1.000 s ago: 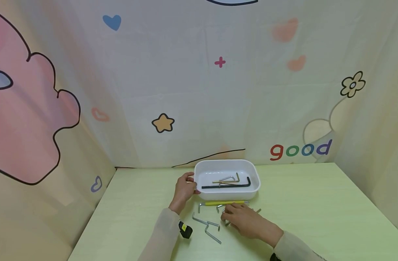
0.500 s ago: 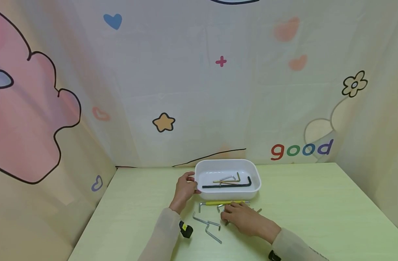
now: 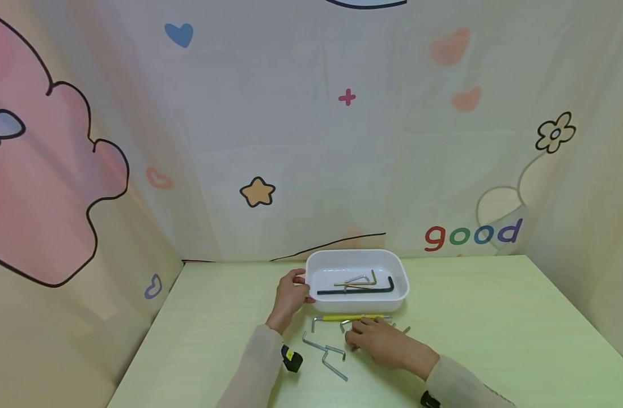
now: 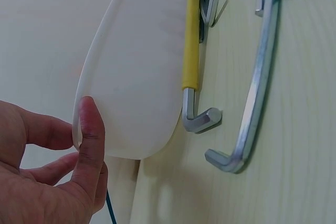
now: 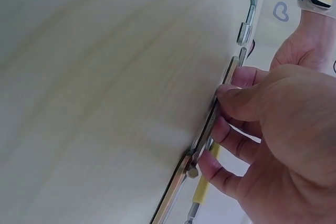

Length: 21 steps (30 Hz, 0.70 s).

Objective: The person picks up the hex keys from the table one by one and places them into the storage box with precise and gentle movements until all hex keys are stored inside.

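A brownish hex key (image 5: 208,123), slim and straight along its visible length, is seen low over the pale desk (image 3: 495,328); the rest is covered by fingers. It is pinched by the grip of the right hand (image 3: 385,340), the thumb on one side and the fingertips on the other. Whether the desk is touched by it cannot be told.

Just beyond, a yellow-sleeved hex key (image 3: 351,318) is laid along the front of a white tray (image 3: 359,306), its bare silver end bent toward the person. To the left of the right hand, three L-shaped silver keys (image 3: 334,368) are laid close together.

The tray, shallow with rounded corners, is placed at the back of the desk; its left rim is clamped in the grip of the left hand (image 3: 289,297). Inside, a long black hex key (image 3: 354,292) is laid along the front, hooked at its right end. Behind it, a brass-coloured key (image 3: 374,277) and a small silver key (image 3: 356,279) are seen.
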Each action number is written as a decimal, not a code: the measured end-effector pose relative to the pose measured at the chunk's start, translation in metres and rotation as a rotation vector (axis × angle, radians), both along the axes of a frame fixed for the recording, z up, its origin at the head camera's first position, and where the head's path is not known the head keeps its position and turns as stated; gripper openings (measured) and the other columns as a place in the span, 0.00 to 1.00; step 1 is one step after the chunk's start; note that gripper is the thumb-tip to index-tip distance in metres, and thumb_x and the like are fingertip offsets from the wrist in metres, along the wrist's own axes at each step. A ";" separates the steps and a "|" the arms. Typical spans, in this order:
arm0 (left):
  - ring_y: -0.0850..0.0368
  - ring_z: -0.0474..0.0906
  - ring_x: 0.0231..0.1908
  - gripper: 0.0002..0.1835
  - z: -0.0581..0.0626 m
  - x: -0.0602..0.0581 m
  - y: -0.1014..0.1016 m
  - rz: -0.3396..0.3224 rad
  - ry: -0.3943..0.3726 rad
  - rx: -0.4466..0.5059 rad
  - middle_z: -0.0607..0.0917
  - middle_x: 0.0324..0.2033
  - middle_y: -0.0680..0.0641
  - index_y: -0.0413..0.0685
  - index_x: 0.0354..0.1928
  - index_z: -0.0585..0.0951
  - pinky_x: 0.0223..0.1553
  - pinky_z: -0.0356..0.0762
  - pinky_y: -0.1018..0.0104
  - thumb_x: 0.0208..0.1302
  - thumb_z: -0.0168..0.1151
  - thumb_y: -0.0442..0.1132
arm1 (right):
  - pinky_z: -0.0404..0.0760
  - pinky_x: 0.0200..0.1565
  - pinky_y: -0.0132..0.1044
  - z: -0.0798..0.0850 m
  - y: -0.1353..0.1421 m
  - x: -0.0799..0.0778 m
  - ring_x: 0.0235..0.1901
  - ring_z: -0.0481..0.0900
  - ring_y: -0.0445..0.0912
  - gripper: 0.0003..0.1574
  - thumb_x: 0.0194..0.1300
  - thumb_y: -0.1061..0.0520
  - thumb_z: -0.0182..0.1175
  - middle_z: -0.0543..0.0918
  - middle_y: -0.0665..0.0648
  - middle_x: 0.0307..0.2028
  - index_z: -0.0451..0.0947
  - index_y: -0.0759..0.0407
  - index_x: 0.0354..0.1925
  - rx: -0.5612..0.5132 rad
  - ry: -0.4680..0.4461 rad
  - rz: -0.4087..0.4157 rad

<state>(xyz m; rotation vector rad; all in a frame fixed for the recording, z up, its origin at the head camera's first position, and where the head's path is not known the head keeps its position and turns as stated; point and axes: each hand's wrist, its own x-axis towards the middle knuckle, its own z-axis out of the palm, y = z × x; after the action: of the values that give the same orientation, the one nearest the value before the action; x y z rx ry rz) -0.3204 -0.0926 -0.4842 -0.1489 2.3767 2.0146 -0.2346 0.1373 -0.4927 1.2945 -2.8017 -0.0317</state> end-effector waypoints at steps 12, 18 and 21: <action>0.55 0.75 0.31 0.28 0.002 0.001 0.000 -0.004 -0.004 -0.011 0.73 0.42 0.41 0.38 0.64 0.71 0.29 0.84 0.68 0.58 0.54 0.25 | 0.78 0.48 0.40 0.003 0.003 0.001 0.46 0.75 0.43 0.14 0.68 0.62 0.58 0.76 0.45 0.43 0.73 0.44 0.46 -0.024 -0.023 0.003; 0.54 0.76 0.31 0.28 0.001 0.000 0.000 -0.009 -0.008 -0.006 0.73 0.42 0.41 0.38 0.64 0.71 0.30 0.84 0.67 0.58 0.54 0.25 | 0.77 0.46 0.39 0.007 0.002 0.002 0.43 0.73 0.42 0.13 0.67 0.62 0.57 0.74 0.45 0.41 0.72 0.44 0.45 -0.035 -0.007 0.013; 0.54 0.75 0.31 0.28 0.002 0.001 0.000 -0.010 -0.008 -0.004 0.73 0.42 0.41 0.38 0.64 0.71 0.30 0.85 0.67 0.58 0.54 0.25 | 0.77 0.46 0.39 0.011 0.001 0.002 0.43 0.73 0.42 0.14 0.66 0.62 0.58 0.75 0.45 0.41 0.71 0.44 0.44 -0.028 0.004 0.004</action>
<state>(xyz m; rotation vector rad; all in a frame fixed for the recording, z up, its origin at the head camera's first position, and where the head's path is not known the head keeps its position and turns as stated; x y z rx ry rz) -0.3195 -0.0925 -0.4824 -0.1449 2.3716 2.0015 -0.2326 0.1383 -0.4815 1.2933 -2.7860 0.0053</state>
